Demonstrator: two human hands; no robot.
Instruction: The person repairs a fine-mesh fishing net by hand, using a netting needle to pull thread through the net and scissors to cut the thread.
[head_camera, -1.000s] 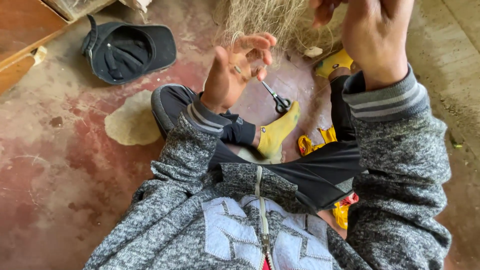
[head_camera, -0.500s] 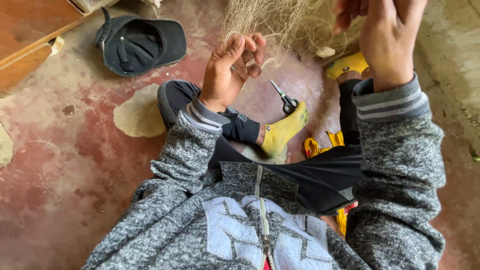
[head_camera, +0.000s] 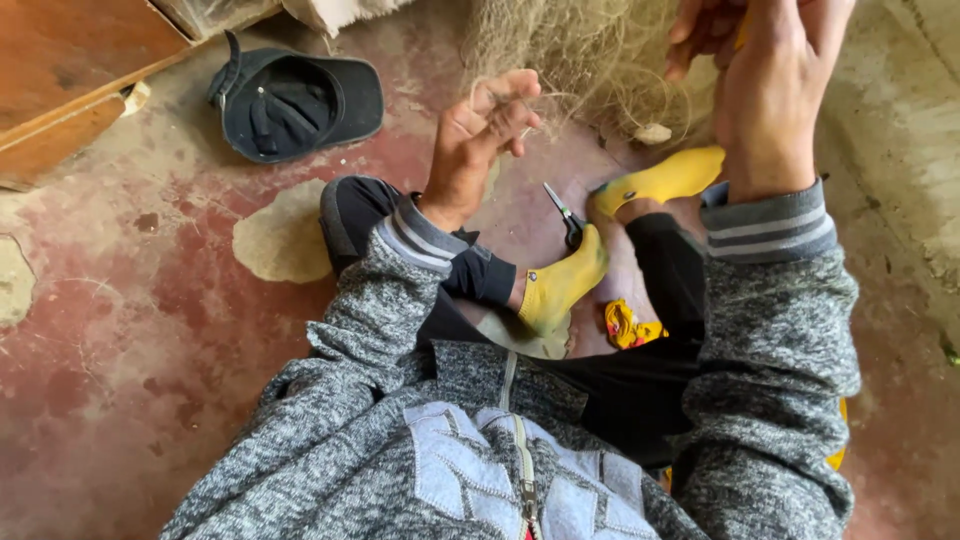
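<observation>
I sit cross-legged on a worn red floor in a grey sweater, black trousers and yellow socks. My left hand (head_camera: 482, 135) is raised over my left knee, its fingers pinched on thin strands of a pale fishing net (head_camera: 590, 60) heaped in front of me. My right hand (head_camera: 765, 75) is lifted higher at the top right, closed around net threads and something yellow that I can barely see. A small pair of scissors (head_camera: 565, 215) lies on the floor between my feet, touched by neither hand.
A black cap (head_camera: 295, 105) lies upside down on the floor at upper left. A brown wooden board (head_camera: 70, 75) fills the top left corner. A yellow and red object (head_camera: 628, 325) sits by my right leg. Bare concrete runs along the right side.
The view has shifted, so the cap and floor slid right and down. My left hand has closed its fingers tighter on the net strands. My right hand stays raised.
</observation>
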